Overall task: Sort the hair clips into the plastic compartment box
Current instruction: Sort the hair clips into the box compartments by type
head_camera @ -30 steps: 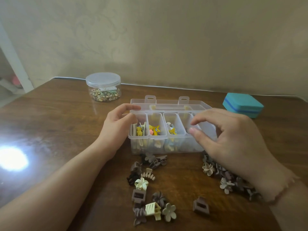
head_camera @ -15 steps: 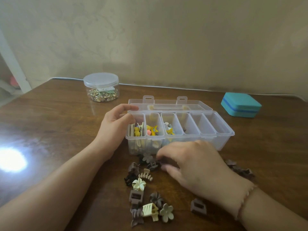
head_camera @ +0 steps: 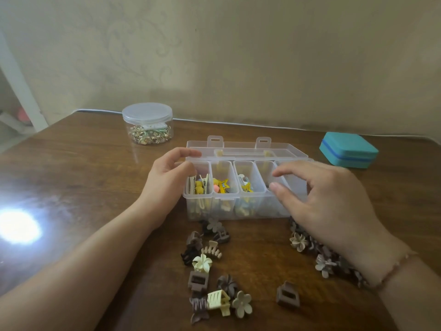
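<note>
Sorting under way. The left hand [head_camera: 167,185] clasps the left end wall of the plastic compartment box [head_camera: 238,206], steadying it at table centre. The right hand [head_camera: 319,201] hovers over the right compartments, fingers spread; whether it pinches a clip cannot be told. Three left compartments hold coloured clips. Roughly eleven loose hair clips [head_camera: 210,271] lie before the box, one brown clip [head_camera: 287,295] apart, a further cluster [head_camera: 319,256] beneath the right wrist. Next: release, then fetch another.

Clear plastic compartment box [head_camera: 238,206] on glossy wooden table [head_camera: 95,177].
</note>
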The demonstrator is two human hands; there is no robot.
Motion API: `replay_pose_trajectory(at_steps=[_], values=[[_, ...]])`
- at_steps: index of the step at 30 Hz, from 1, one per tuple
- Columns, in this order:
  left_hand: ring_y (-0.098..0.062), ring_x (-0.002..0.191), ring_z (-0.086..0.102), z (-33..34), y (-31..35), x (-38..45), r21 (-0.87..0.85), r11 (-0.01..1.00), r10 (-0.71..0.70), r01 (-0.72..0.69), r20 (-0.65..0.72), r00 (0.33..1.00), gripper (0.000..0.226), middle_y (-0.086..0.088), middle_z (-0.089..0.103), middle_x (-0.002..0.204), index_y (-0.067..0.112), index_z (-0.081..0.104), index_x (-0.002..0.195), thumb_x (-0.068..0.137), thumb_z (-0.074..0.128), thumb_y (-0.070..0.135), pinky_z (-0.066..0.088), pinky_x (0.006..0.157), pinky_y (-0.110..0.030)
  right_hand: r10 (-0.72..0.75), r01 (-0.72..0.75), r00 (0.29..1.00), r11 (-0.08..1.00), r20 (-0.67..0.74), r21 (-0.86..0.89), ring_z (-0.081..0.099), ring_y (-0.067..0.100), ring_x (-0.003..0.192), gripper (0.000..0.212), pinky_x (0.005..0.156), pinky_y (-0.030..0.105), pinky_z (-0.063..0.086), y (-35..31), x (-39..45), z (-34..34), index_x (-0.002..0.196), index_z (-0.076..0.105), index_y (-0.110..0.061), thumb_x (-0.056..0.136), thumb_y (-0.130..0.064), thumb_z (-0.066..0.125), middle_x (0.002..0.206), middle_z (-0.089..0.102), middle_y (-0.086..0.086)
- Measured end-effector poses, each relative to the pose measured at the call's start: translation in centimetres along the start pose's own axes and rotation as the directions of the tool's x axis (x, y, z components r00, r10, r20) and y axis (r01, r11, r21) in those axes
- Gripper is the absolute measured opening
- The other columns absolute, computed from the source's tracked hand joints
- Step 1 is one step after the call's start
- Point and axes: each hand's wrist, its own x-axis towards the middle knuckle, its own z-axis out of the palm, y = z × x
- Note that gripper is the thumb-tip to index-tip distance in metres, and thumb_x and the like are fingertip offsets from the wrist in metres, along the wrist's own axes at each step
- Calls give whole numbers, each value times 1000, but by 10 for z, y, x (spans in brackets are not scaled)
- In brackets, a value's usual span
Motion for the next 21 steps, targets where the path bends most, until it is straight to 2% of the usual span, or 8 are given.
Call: replay_pose_trajectory(at_steps=[2, 4, 6, 9, 12, 15, 17, 21], values=[[13, 79, 64, 1, 0, 0, -4, 1000, 0, 0, -1, 1000, 34, 11, 76, 85, 23, 69, 107, 84, 53, 5, 45, 76, -26, -104, 109, 993, 990, -57, 93, 45, -18, 61, 15, 58, 6, 32, -13, -3, -2, 98, 71, -26, 88, -35, 65, 92, 70, -15], [7, 86, 66, 1, 0, 0, -5, 1000, -5, 5, 6, 1000, 36, 8, 77, 86, 25, 69, 106, 75, 54, 15, 46, 78, -27, -241, 234, 970, 956, 20, 179, 51, -19, 71, 17, 64, 5, 41, -25, -9, 3, 100, 71, -26, 86, -34, 66, 97, 70, -16], [-3, 94, 67, 0, -1, 0, -6, 1000, -9, 9, 7, 1000, 42, 0, 77, 88, 26, 69, 106, 68, 52, 21, 48, 83, -30, -346, 318, 919, 934, 191, 164, 58, -10, 77, 21, 65, 23, 55, -33, -14, 16, 106, 68, -31, 87, -38, 63, 109, 68, -18], [-4, 94, 67, 0, -1, 0, -4, 1000, 5, -5, 11, 1000, 39, -4, 77, 88, 25, 69, 106, 71, 53, 19, 48, 83, -29, -363, 354, 867, 931, 341, 91, 64, 4, 78, 25, 60, 34, 56, -35, -16, 32, 111, 64, -36, 87, -42, 58, 117, 62, -19], [7, 84, 66, 0, -1, 1, -2, 1000, 7, -7, 11, 1000, 33, 1, 77, 86, 25, 68, 107, 80, 54, 12, 45, 77, -26, -386, 379, 857, 921, 341, 90, 65, 15, 72, 18, 54, 37, 54, -31, -14, 37, 102, 64, -34, 84, -36, 60, 106, 64, -16], [10, 84, 64, 0, -1, 1, -3, 1000, 7, -7, 1, 1000, 34, 12, 76, 85, 25, 69, 107, 82, 54, 9, 46, 79, -27, -386, 376, 857, 922, 342, 96, 64, 13, 75, 15, 57, 37, 54, -28, -13, 33, 98, 64, -34, 84, -31, 59, 98, 65, -16], [11, 83, 64, 0, -1, 1, 2, 1000, 4, -4, 0, 1000, 36, 17, 75, 84, 23, 68, 109, 85, 52, 3, 47, 81, -28, -350, 335, 886, 937, 305, 102, 64, 8, 75, 13, 58, 35, 54, -27, -13, 27, 94, 67, -33, 83, -31, 61, 91, 67, -17], [6, 87, 65, 1, 1, 0, 1, 1000, -10, 10, 2, 1000, 37, 6, 76, 90, 23, 68, 111, 86, 51, 2, 47, 78, -27, -301, 282, 944, 948, 132, 149, 61, 0, 70, 12, 61, 23, 53, -19, -7, 5, 93, 72, -29, 83, -31, 65, 88, 69, -17]])
